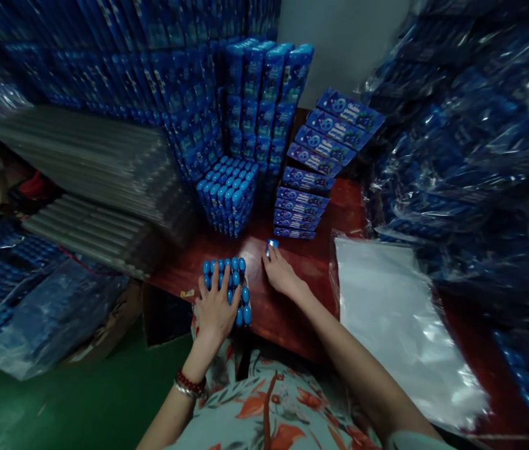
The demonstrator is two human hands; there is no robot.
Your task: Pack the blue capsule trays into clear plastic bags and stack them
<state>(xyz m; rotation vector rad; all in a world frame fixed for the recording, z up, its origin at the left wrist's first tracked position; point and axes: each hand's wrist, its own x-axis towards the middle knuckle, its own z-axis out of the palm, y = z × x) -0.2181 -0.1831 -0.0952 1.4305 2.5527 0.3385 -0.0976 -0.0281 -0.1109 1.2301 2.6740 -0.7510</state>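
My left hand [216, 305] lies with fingers spread over a block of small blue containers with glossy oval tops [245, 294] near the table's front edge. Its fingertips rest on several of the tops, and the palm hides part of the block. To the right, my right hand [281, 270] has its fingers closed around one small blue container [272, 243], standing apart from the block. A taller block of the same blue containers [228, 187] stands just behind. Beyond my right hand rises a leaning stack of purple-blue printed boxes [302, 199].
The red-brown table [287, 319] carries a stack of clear plastic bags [386, 312] on the right. Grey ribbed trays [105, 156] are piled at the left. High walls of blue packs [264, 94] stand behind, and plastic-wrapped blue goods [451, 162] crowd the right.
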